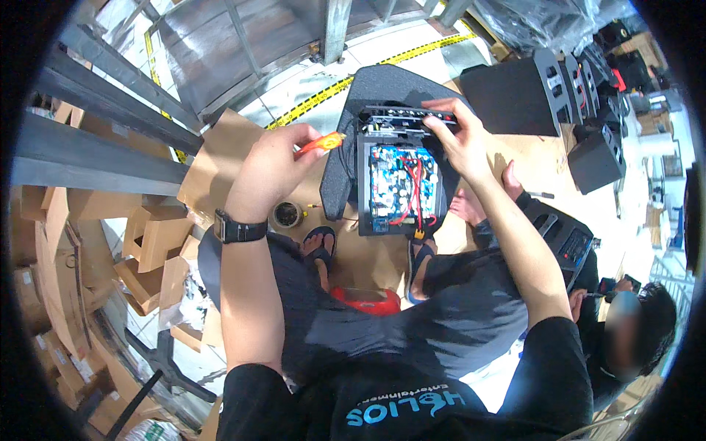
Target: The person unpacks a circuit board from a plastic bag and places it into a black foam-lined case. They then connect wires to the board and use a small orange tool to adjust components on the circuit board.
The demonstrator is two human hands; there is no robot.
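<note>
- Reading the clock from the middle of the head view, our left grip (285,156) sits near 11 o'clock, closed around an orange tool (323,142); its tip is too small for us to say what kind it is, and it stands apart from the open electronics case (363,209).
- Our right grip (465,138), toward 1 o'clock, pinches the right end of a slim black panel (397,115), thumb on the near side.
- The case is just past 12 o'clock, over an angular black cabinet (382,82); inside show a blue circuit board (390,176) and red wires (417,191), which run toward 6 o'clock to a yellow connector (419,235).
- We judge the step in hand to be fitting or freeing that panel at the case's 12 o'clock edge.
- The next move, we think, calls for a steady right grip and the tool brought toward 3 o'clock, clear of the board and wires.
- A round container (287,214) lies at 9 o'clock, near our foot; more black boxes (511,95) stand at 2 o'clock, and a co-worker (651,323) is at 4 o'clock.
</note>
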